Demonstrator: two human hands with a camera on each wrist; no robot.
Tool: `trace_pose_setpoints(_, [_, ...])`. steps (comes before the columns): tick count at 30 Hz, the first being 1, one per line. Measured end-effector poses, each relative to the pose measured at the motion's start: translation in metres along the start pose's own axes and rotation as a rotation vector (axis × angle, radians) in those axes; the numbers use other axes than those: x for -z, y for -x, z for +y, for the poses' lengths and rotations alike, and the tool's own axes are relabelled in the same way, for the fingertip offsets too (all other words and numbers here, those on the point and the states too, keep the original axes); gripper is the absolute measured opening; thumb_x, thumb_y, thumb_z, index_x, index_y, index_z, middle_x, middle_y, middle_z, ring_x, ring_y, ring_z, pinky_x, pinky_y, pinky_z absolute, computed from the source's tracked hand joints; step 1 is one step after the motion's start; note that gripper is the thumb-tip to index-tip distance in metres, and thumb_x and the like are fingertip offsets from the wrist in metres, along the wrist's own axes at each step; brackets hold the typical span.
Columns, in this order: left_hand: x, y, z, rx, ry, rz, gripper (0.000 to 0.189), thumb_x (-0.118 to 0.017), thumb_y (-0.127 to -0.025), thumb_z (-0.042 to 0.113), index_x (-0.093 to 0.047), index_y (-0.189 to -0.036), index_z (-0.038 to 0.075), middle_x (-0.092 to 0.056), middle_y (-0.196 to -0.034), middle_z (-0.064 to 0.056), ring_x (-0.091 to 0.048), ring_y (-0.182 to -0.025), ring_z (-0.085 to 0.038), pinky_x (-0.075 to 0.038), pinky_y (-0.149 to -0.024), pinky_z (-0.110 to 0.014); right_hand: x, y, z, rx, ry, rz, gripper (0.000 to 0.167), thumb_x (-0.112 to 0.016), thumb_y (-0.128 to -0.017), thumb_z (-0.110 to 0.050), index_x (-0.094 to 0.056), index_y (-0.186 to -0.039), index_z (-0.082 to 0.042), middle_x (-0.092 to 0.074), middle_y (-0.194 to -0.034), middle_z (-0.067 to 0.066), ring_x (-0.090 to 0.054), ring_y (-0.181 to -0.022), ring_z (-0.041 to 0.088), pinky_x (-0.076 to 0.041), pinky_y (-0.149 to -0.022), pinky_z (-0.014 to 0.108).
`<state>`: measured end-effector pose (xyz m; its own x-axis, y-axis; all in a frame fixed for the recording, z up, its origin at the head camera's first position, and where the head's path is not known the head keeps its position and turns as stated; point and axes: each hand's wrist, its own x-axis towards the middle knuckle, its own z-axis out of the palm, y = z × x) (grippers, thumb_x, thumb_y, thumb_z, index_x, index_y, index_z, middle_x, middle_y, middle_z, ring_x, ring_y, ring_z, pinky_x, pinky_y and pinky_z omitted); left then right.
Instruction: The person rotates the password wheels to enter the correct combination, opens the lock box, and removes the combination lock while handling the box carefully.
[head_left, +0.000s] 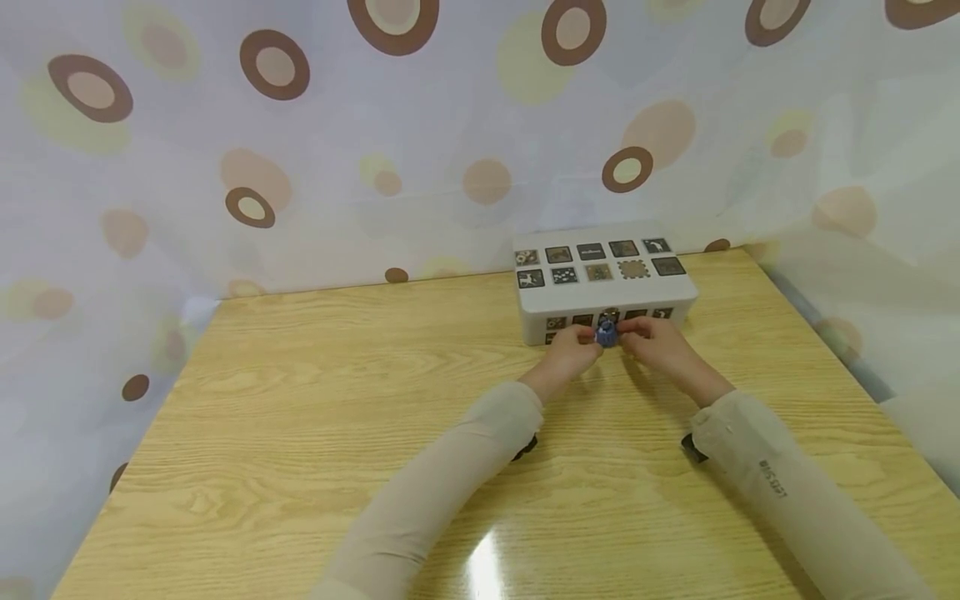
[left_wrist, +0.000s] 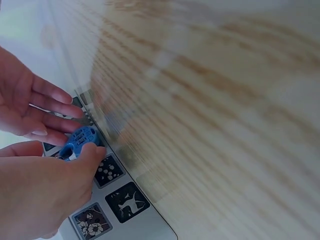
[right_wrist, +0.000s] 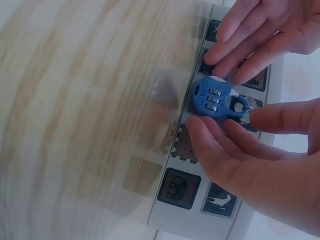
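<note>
A blue combination padlock (right_wrist: 212, 97) with three number dials hangs by its shackle at a metal clasp (head_left: 609, 314) on the front of a white box (head_left: 607, 292). My left hand (head_left: 567, 354) holds the padlock from its left side, a fingertip close by the dials in the left wrist view. From the other side my right hand (head_left: 660, 346) grips it, one finger at the shackle and the others curved along its edge in the right wrist view. Several remaining fingers of both hands stay spread out. Picture stickers cover the box's lid and front.
The box stands at the back right of a wooden table (head_left: 337, 417), against a white curtain (head_left: 435, 108) with brown and yellow circles. Another stretch of curtain borders the table on the right. Light reflects off the table's near part.
</note>
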<state>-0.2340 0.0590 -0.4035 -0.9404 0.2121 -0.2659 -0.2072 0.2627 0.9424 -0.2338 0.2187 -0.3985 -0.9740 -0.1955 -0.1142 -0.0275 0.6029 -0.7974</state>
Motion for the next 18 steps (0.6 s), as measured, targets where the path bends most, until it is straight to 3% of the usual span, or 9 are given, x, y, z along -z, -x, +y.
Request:
trace_pose_setpoints(6, [-0.0011, -0.0005, -0.0001, 0.019, 0.021, 0.004, 0.037, -0.059, -0.095, 0.010, -0.056, -0.129, -0.003, -0.058, -0.128, -0.016, -0.054, -0.119, -0.028, -0.048, -0.101, -0.038, 0.0004, 0.0017, -0.0011, 0.005, 0.022, -0.008, 0.043, -0.040, -0.100, -0.012, -0.046, -0.130, 0.018, -0.051, -0.126, 0.035, -0.054, -0.110, 0.040, -0.052, -0.084, 0.040])
trace_pose_setpoints(18, [-0.0028, -0.0056, -0.0010, 0.079, 0.164, 0.009, 0.034, -0.059, -0.091, 0.003, -0.060, -0.124, -0.006, -0.061, -0.122, -0.015, -0.057, -0.111, -0.025, -0.050, -0.098, -0.034, 0.0020, 0.0014, -0.0039, -0.022, 0.024, 0.003, 0.041, -0.041, -0.096, -0.008, -0.050, -0.129, 0.015, -0.054, -0.125, 0.033, -0.053, -0.105, 0.032, -0.049, -0.082, 0.030])
